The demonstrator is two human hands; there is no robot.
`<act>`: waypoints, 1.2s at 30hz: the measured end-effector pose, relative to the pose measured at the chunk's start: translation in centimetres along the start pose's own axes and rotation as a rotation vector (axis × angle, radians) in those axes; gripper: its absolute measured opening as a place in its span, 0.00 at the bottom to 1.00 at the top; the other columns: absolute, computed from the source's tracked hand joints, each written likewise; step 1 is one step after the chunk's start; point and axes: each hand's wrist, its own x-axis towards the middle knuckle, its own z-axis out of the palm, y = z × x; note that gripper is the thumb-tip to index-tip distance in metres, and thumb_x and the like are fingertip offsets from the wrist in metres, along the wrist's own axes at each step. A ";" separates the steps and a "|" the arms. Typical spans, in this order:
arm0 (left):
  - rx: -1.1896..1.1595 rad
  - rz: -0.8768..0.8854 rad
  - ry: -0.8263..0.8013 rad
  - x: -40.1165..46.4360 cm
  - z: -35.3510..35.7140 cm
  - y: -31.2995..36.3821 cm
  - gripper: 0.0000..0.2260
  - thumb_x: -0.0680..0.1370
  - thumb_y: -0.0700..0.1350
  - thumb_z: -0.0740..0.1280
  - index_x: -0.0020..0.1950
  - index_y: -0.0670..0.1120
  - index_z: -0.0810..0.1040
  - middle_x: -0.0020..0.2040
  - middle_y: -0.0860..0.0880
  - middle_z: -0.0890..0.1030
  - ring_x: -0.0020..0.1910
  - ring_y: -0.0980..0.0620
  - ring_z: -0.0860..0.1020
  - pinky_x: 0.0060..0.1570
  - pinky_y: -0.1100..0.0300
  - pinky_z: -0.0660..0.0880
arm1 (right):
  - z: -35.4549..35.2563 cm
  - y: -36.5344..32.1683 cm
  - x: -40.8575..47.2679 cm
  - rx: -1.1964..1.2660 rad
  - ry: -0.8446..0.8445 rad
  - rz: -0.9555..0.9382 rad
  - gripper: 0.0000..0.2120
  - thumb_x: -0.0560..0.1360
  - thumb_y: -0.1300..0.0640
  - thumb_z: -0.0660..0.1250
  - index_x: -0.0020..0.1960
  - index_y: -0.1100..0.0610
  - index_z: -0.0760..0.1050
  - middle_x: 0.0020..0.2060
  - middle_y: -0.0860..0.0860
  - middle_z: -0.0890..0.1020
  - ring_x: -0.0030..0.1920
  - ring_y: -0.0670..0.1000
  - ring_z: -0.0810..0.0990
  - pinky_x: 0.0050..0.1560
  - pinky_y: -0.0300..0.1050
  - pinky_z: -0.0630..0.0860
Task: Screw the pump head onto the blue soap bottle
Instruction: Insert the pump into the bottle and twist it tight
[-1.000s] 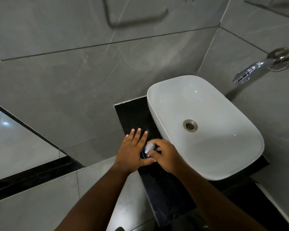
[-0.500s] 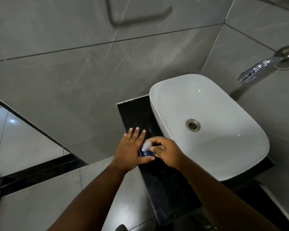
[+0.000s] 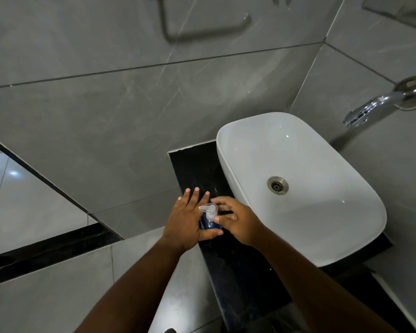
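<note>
The blue soap bottle (image 3: 210,224) stands on the black counter (image 3: 235,267), just left of the basin. Its clear pump head (image 3: 209,210) sits on top, nozzle pointing left. My left hand (image 3: 186,222) holds the bottle from the left, thumb under its near side and fingers stretched out straight behind it. My right hand (image 3: 235,219) is on the right, fingertips at the pump's collar. Most of the bottle's body is hidden between the two hands.
A white oval basin (image 3: 298,188) with a metal drain (image 3: 277,185) fills the counter's right part. A chrome tap (image 3: 380,105) juts from the right wall. Grey tiled walls surround the counter; a towel rail (image 3: 202,27) hangs high up. The counter's left edge drops to the floor.
The pump head's nozzle has turned and now points left over my left fingers. My right fingers have shifted round the collar. The bottle stays in place.
</note>
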 end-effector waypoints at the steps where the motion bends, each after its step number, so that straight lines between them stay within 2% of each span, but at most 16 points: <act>1: 0.001 0.001 0.001 0.0 0.0 0.0 0.46 0.68 0.77 0.53 0.78 0.52 0.47 0.79 0.45 0.48 0.77 0.45 0.41 0.74 0.46 0.43 | 0.0 0.0 0.0 -0.022 -0.017 -0.011 0.18 0.77 0.60 0.65 0.66 0.54 0.71 0.62 0.53 0.79 0.61 0.51 0.78 0.63 0.48 0.77; 4: 0.000 0.012 0.006 -0.1 0.1 -0.1 0.46 0.69 0.77 0.54 0.78 0.52 0.48 0.79 0.45 0.49 0.77 0.45 0.41 0.73 0.47 0.42 | 0.2 0.0 0.0 -0.064 0.008 -0.002 0.15 0.77 0.60 0.66 0.63 0.57 0.74 0.59 0.55 0.81 0.58 0.54 0.80 0.61 0.51 0.78; 7: 0.016 0.012 0.006 -0.1 0.2 -0.2 0.45 0.69 0.77 0.53 0.78 0.53 0.47 0.80 0.45 0.48 0.77 0.46 0.40 0.73 0.46 0.42 | 0.2 0.2 -0.1 -0.009 0.055 0.024 0.14 0.73 0.59 0.70 0.57 0.57 0.73 0.55 0.54 0.81 0.55 0.52 0.82 0.57 0.47 0.81; 9: 0.023 0.009 0.004 -0.1 0.2 -0.2 0.46 0.69 0.78 0.52 0.78 0.53 0.47 0.80 0.45 0.48 0.77 0.45 0.40 0.73 0.46 0.42 | 0.2 0.2 -0.1 -0.005 0.037 0.013 0.17 0.75 0.59 0.69 0.62 0.55 0.72 0.58 0.52 0.80 0.58 0.51 0.80 0.58 0.43 0.79; 11: 0.023 0.009 0.000 -0.1 0.2 -0.2 0.46 0.68 0.78 0.50 0.78 0.53 0.46 0.79 0.45 0.48 0.77 0.45 0.40 0.73 0.46 0.42 | 0.2 0.3 0.0 -0.065 0.031 -0.015 0.17 0.76 0.58 0.67 0.64 0.57 0.73 0.58 0.53 0.81 0.57 0.51 0.80 0.59 0.44 0.78; 13: 0.029 0.008 0.002 -0.1 0.3 -0.3 0.47 0.68 0.79 0.49 0.78 0.53 0.46 0.79 0.45 0.47 0.77 0.45 0.40 0.73 0.46 0.42 | 0.3 0.4 0.2 -0.084 0.054 -0.002 0.14 0.75 0.57 0.69 0.59 0.58 0.75 0.54 0.54 0.83 0.53 0.52 0.82 0.56 0.47 0.80; 16: 0.046 0.006 0.011 0.0 0.4 -0.4 0.47 0.68 0.79 0.49 0.78 0.53 0.45 0.79 0.45 0.47 0.77 0.46 0.39 0.73 0.47 0.41 | 0.2 0.5 0.2 -0.053 0.092 0.023 0.12 0.72 0.55 0.72 0.54 0.54 0.75 0.48 0.49 0.83 0.47 0.49 0.82 0.49 0.42 0.81; 19: 0.046 0.015 0.024 0.0 0.5 -0.3 0.47 0.68 0.79 0.49 0.78 0.53 0.44 0.79 0.45 0.47 0.76 0.47 0.38 0.72 0.48 0.40 | 0.2 0.5 0.1 -0.052 0.032 -0.008 0.18 0.75 0.56 0.68 0.64 0.52 0.73 0.56 0.45 0.80 0.54 0.46 0.80 0.57 0.40 0.78; 21: 0.048 0.021 0.026 0.0 0.5 -0.3 0.47 0.68 0.79 0.49 0.77 0.53 0.42 0.79 0.45 0.46 0.75 0.48 0.37 0.72 0.48 0.39 | 0.3 0.5 0.1 -0.087 0.035 -0.028 0.15 0.76 0.56 0.67 0.62 0.54 0.75 0.55 0.49 0.82 0.54 0.49 0.81 0.57 0.41 0.78; 24: 0.052 0.027 0.028 0.0 0.4 -0.3 0.47 0.68 0.79 0.50 0.77 0.53 0.42 0.78 0.47 0.44 0.75 0.49 0.37 0.73 0.49 0.39 | 0.2 0.8 0.2 -0.091 0.100 0.003 0.10 0.74 0.58 0.70 0.53 0.58 0.76 0.48 0.51 0.82 0.48 0.51 0.82 0.50 0.42 0.79; 26: 0.061 0.033 0.031 -0.1 0.3 -0.2 0.47 0.69 0.79 0.49 0.77 0.52 0.41 0.77 0.48 0.41 0.75 0.49 0.36 0.72 0.50 0.38 | 0.2 0.8 0.1 -0.056 0.071 -0.003 0.12 0.75 0.59 0.68 0.58 0.56 0.74 0.51 0.49 0.81 0.52 0.50 0.82 0.51 0.38 0.79; 28: 0.064 0.036 0.032 -0.1 0.2 -0.1 0.46 0.69 0.78 0.49 0.77 0.52 0.41 0.77 0.49 0.40 0.75 0.50 0.36 0.72 0.51 0.37 | 0.2 0.6 0.1 -0.086 0.020 -0.029 0.17 0.77 0.59 0.64 0.66 0.55 0.71 0.59 0.50 0.79 0.58 0.49 0.79 0.59 0.41 0.77; 30: 0.066 0.040 0.030 -0.1 0.2 -0.1 0.46 0.69 0.78 0.51 0.77 0.52 0.40 0.76 0.49 0.39 0.75 0.50 0.35 0.72 0.52 0.36 | 0.3 0.6 0.2 -0.139 0.025 -0.057 0.15 0.78 0.59 0.64 0.64 0.56 0.74 0.58 0.53 0.81 0.57 0.51 0.80 0.61 0.47 0.78; 33: 0.070 0.041 0.025 -0.1 0.1 -0.1 0.45 0.70 0.76 0.52 0.76 0.52 0.39 0.77 0.49 0.39 0.75 0.50 0.34 0.72 0.53 0.34 | 0.3 0.7 0.2 -0.069 0.078 0.000 0.11 0.74 0.58 0.69 0.56 0.56 0.75 0.51 0.54 0.83 0.50 0.50 0.83 0.55 0.51 0.82; 34: 0.071 0.041 0.022 -0.1 0.1 -0.1 0.45 0.70 0.76 0.52 0.76 0.53 0.38 0.77 0.48 0.39 0.75 0.50 0.34 0.72 0.53 0.34 | 0.3 0.7 0.2 -0.038 0.077 0.012 0.12 0.74 0.57 0.70 0.56 0.55 0.74 0.52 0.53 0.83 0.51 0.50 0.83 0.55 0.50 0.82; 36: 0.061 0.044 0.026 0.0 0.1 0.0 0.44 0.70 0.76 0.52 0.75 0.53 0.38 0.77 0.49 0.39 0.75 0.50 0.35 0.72 0.53 0.35 | 0.3 0.6 0.1 -0.009 0.034 0.007 0.18 0.75 0.57 0.69 0.63 0.53 0.71 0.58 0.52 0.81 0.56 0.50 0.82 0.58 0.46 0.80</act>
